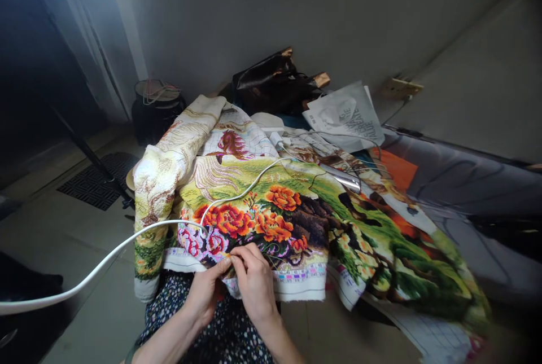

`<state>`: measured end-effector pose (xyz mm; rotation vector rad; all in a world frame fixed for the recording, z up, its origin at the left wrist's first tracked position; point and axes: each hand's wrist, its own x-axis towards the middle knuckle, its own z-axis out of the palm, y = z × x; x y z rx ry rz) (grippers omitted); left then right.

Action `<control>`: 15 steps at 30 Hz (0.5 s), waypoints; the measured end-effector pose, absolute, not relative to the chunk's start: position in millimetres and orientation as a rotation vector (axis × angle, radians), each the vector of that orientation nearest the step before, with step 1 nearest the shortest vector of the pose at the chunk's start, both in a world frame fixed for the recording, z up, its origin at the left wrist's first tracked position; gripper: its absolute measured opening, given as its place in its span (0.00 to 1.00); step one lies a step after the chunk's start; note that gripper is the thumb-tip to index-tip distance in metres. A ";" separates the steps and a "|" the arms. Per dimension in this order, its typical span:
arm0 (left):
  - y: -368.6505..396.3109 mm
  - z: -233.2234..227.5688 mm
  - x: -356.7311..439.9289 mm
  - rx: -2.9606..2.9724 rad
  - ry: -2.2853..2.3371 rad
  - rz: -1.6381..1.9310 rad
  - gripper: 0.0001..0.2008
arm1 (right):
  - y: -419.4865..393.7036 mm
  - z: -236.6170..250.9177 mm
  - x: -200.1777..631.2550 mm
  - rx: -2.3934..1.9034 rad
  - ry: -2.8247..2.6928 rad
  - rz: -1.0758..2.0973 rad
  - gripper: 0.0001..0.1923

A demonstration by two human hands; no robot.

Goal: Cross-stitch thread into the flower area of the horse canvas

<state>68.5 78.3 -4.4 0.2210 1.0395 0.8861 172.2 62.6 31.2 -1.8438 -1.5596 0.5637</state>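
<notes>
Your left hand and right hand pinch the soft, floppy embroidered cloth at its lower edge; grip there, fingers closed.

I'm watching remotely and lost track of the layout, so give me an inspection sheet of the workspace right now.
Surface: embroidered cloth draped over the lap and a low support; tiled floor beneath.
Job's things: both hands pinch the cloth's near edge by the pink flowers; a needle cannot be made out.
Clutter: dark bag, printed white bag, silvery tool lying on the cloth.
Grippers: left hand and right hand close together, fingers closed on the cloth.
Cables: white cable crossing the cloth from the left.
Surroundings: grey wall, wall socket, black pot.
</notes>
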 end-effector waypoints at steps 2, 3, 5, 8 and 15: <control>78.5 -7.8 67.8 0.215 1.048 0.904 0.19 | 64.8 33.2 171.2 -1.838 -1.533 0.634 0.10; 78.4 -9.3 67.6 0.218 1.050 0.914 0.19 | 65.6 33.1 170.9 -1.846 -1.498 0.667 0.08; 78.0 -11.2 67.1 0.240 1.052 0.910 0.19 | 66.1 31.8 171.2 -1.873 -1.413 0.729 0.05; 76.9 -12.6 66.8 0.280 1.060 0.884 0.20 | 65.2 29.9 173.0 -1.901 -1.356 0.802 0.04; 76.0 -16.9 67.9 0.241 1.055 0.900 0.22 | 73.5 34.5 184.0 -1.892 -1.528 0.879 0.08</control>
